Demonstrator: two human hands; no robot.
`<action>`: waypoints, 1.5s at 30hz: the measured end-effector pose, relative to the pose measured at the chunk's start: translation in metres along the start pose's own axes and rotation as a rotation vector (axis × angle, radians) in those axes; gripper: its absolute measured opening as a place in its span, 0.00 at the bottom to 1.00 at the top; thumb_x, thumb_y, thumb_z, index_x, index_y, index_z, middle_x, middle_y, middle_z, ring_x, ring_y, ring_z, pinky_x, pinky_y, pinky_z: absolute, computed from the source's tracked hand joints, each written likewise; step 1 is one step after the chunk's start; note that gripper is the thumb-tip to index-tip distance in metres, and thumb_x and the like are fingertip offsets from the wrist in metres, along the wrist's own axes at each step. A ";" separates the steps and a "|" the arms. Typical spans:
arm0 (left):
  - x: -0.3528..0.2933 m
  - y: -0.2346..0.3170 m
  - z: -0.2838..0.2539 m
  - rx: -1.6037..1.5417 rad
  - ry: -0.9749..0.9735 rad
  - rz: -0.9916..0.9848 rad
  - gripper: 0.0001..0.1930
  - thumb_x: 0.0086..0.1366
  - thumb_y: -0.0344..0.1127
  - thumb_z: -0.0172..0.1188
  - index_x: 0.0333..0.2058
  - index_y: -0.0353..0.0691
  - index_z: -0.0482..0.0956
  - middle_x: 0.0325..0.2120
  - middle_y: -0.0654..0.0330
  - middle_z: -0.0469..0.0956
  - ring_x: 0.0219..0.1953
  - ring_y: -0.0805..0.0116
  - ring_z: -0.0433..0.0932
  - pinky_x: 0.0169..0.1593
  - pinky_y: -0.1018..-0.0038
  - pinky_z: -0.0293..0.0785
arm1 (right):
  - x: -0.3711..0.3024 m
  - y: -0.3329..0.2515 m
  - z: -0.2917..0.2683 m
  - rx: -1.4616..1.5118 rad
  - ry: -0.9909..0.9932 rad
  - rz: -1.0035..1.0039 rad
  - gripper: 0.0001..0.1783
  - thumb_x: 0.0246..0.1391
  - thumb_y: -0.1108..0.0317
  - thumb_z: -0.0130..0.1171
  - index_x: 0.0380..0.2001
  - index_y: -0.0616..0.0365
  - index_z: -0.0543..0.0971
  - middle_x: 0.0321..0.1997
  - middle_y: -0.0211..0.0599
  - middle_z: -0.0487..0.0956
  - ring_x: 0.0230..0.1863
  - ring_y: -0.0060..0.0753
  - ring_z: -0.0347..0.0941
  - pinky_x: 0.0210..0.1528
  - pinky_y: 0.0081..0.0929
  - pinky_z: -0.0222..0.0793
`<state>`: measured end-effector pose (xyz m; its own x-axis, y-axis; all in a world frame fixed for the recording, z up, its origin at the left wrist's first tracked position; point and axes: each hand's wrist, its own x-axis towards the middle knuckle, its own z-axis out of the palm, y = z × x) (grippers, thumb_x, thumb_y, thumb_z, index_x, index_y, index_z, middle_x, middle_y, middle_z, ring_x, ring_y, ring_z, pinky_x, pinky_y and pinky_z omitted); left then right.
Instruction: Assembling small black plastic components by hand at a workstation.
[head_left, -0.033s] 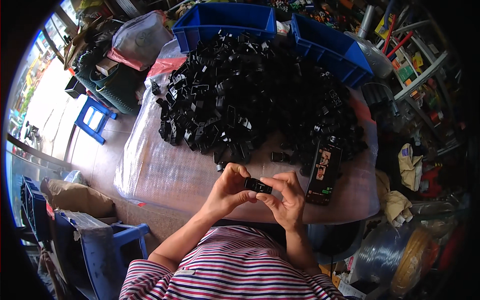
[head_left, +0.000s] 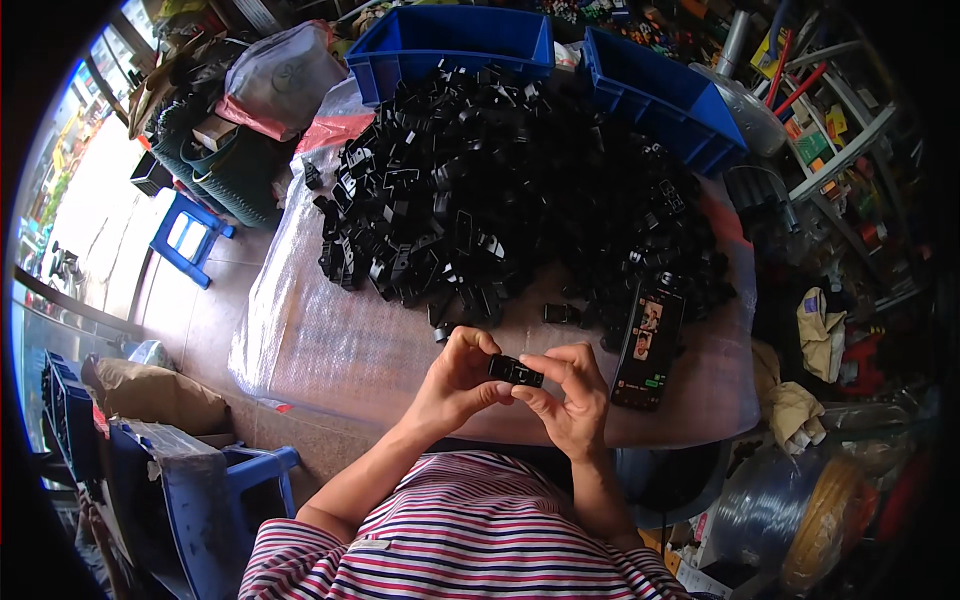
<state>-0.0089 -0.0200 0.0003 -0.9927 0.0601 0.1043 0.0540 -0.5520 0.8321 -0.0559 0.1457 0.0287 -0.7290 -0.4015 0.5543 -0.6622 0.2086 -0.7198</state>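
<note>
A small black plastic piece [head_left: 515,371], oblong with a hollowed face and bright glints inside, is held between both hands above the near part of the table. My left hand [head_left: 458,378] pinches its left end between thumb and fingers. At its right end, my right hand [head_left: 568,398] grips with thumb and forefinger. Beyond my hands spreads a large heap of black plastic parts [head_left: 450,200]. One loose black part [head_left: 560,314] lies at the heap's near edge, just past my fingers.
Plastic sheeting [head_left: 330,345] covers the table. A phone with a lit screen [head_left: 648,345] lies right of my hands. Two blue bins [head_left: 450,62] [head_left: 660,110] stand behind the heap. A blue stool [head_left: 190,238] is on the floor at left; a spool [head_left: 775,510] sits at lower right.
</note>
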 end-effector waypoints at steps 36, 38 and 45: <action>-0.026 0.002 -0.004 -0.252 0.255 -0.062 0.15 0.63 0.41 0.57 0.43 0.38 0.70 0.34 0.59 0.73 0.34 0.69 0.72 0.36 0.77 0.70 | 0.006 -0.003 0.001 0.012 -0.150 0.081 0.22 0.48 0.67 0.66 0.47 0.59 0.74 0.43 0.40 0.75 0.45 0.39 0.73 0.47 0.31 0.71; -0.024 0.006 -0.025 -0.461 0.268 0.000 0.16 0.64 0.45 0.53 0.42 0.39 0.70 0.35 0.58 0.72 0.35 0.65 0.72 0.36 0.73 0.70 | 0.025 0.007 -0.019 -0.680 -0.094 0.065 0.22 0.45 0.73 0.65 0.47 0.60 0.76 0.42 0.39 0.72 0.43 0.41 0.69 0.47 0.35 0.67; -0.011 0.048 -0.074 -0.159 0.422 0.187 0.06 0.57 0.29 0.59 0.33 0.41 0.73 0.26 0.63 0.73 0.27 0.75 0.71 0.29 0.78 0.67 | 0.020 0.057 -0.019 -0.738 -0.184 0.114 0.13 0.46 0.77 0.61 0.38 0.60 0.76 0.42 0.40 0.70 0.41 0.45 0.69 0.43 0.36 0.66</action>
<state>-0.0036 -0.1091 -0.0009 -0.9262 -0.3767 -0.0132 0.2512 -0.6431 0.7234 -0.1112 0.1669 0.0069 -0.8021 -0.4701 0.3682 -0.5756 0.7728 -0.2673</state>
